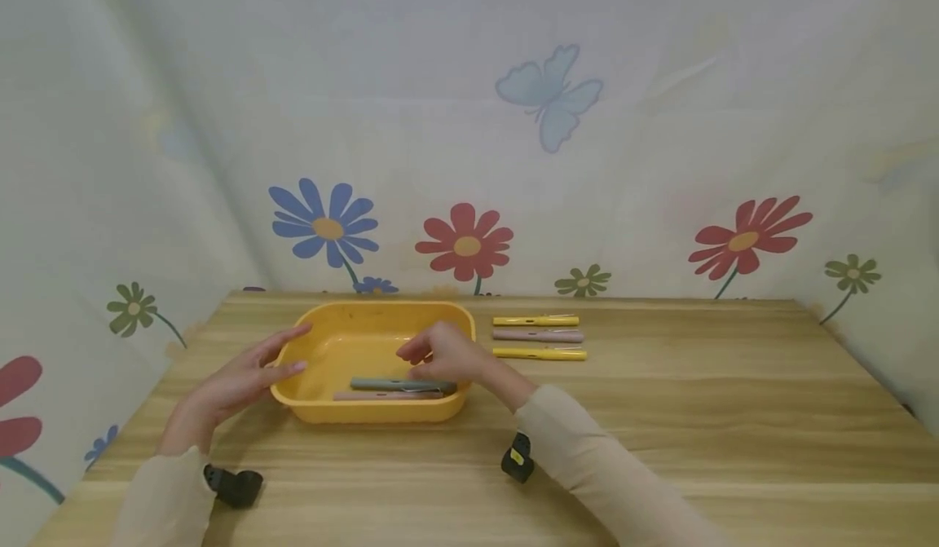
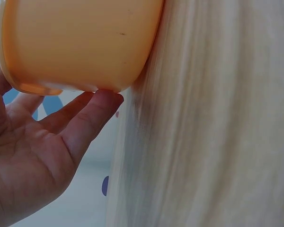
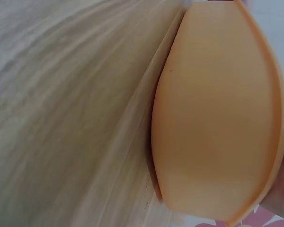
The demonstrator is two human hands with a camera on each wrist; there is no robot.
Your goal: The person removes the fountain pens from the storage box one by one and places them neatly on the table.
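Observation:
On the wooden table stands a yellow plastic basin [image 1: 374, 412]. My left hand [image 1: 238, 380] holds its left end; in the head view finger and thumb tips lie over the rim, and in the left wrist view fingers [image 2: 87, 123] touch the outer wall. Over the basin's right side, my right hand [image 1: 447, 353] hangs inside with loosely bent fingers and nothing visible between them. Below it lie a grey-green pen [image 1: 389, 384] and a pinkish pen [image 1: 385, 396], side by side. The right wrist view shows the basin's outer wall [image 3: 213, 113], which hides the fingers.
Right of the basin lie three pens in parallel: a yellow pen [image 1: 531, 320] at the back, a mauve pen [image 1: 535, 335] in the middle and another yellow pen [image 1: 543, 354] in front. A flowered cloth [image 1: 623, 205] hangs behind the wooden table [image 1: 697, 416].

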